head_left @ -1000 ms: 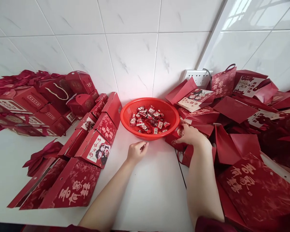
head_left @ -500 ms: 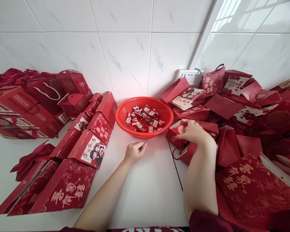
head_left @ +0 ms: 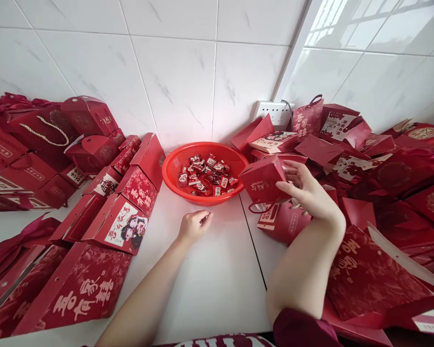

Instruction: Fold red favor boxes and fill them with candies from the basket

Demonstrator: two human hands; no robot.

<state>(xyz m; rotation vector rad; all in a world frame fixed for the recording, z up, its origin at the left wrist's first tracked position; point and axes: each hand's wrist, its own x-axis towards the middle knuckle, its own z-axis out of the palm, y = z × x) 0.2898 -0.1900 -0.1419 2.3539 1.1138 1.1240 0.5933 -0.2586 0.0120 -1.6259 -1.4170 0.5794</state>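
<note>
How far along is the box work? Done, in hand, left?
Seemingly done: closed boxes stacked at far left, contents hidden.
In hand: right hand holds a small red box; left hand curled, contents unclear.
Apparently left: wrapped sweets in the basket, jumbled boxes at right.

A lane is found from the worktop's near edge (head_left: pixel 217 294) to the basket (head_left: pixel 170 185), flanked by boxes (head_left: pixel 90 284), partly blocked by the left forearm (head_left: pixel 144 289)

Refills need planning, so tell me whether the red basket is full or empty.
Partly full: wrapped sweets are heaped over the bottom of the red basket, with bare perforated wall showing above them.
</note>
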